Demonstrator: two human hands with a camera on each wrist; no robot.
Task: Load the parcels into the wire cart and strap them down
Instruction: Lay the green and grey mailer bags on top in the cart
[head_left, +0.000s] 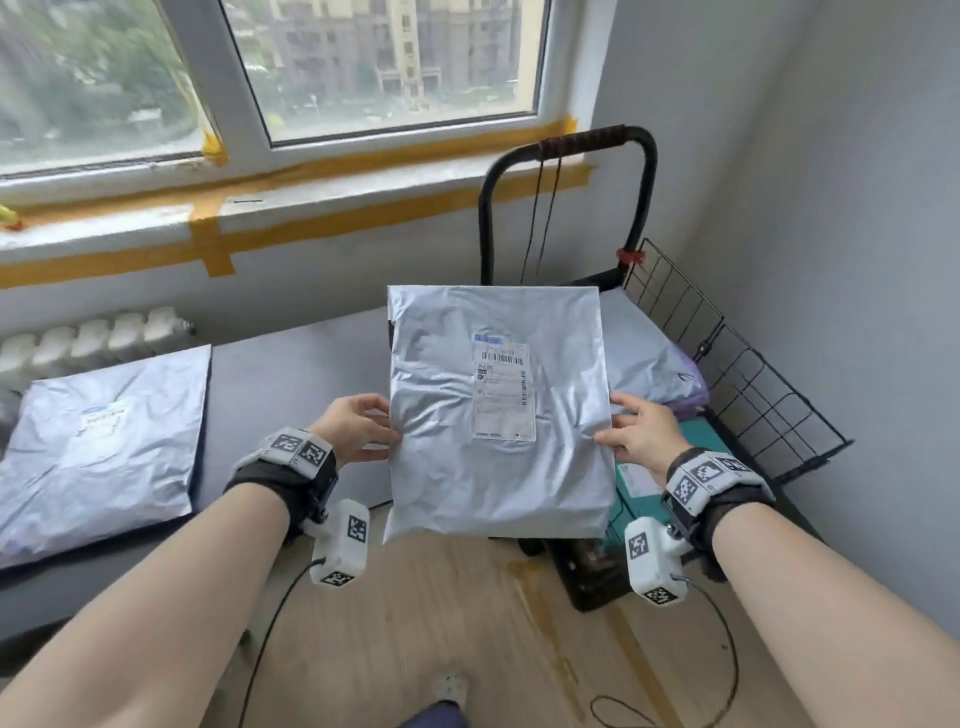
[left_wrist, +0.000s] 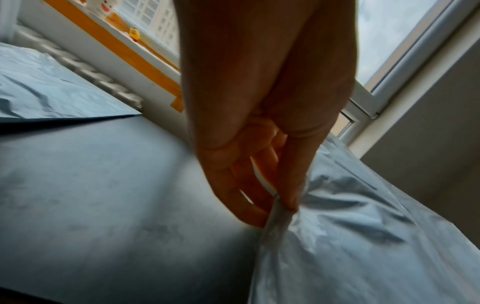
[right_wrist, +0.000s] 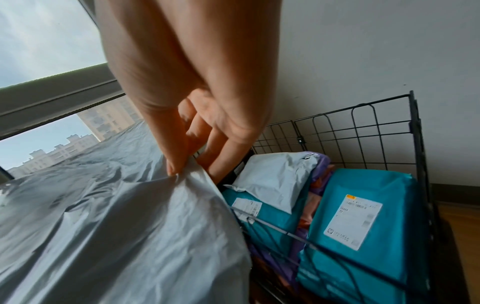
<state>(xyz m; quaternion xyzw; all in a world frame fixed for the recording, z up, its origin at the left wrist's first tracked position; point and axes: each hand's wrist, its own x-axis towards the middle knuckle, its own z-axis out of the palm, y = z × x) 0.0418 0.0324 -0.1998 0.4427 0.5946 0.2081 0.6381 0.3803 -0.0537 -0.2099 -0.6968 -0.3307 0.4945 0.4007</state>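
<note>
- Looking from the head view, the left hand (head_left: 353, 426) and the right hand (head_left: 641, 434) hold a grey parcel (head_left: 498, 410) by its two side edges, thumbs on top and fingers under. The parcel is in the air, between the grey tabletop (head_left: 291, 374) and the wire cart (head_left: 737, 364), with its white label (head_left: 503, 387) facing up. A second grey parcel (head_left: 98, 441) lies flat on the tabletop at the left. In the cart, a pale parcel (head_left: 644, 358) is on top of a teal one.
- Seen from the left wrist view, the left hand (left_wrist: 262, 144) pinches the edge of the grey parcel (left_wrist: 350, 236) between thumb and fingers, above the tabletop (left_wrist: 103, 195).
- Seen from the right wrist view, the right hand (right_wrist: 197, 115) pinches the other edge of the grey parcel (right_wrist: 116, 226) in the same way. Beside it, the wire cart (right_wrist: 363, 131) contains two teal parcels (right_wrist: 363, 226) and the pale parcel (right_wrist: 275, 176).
</note>
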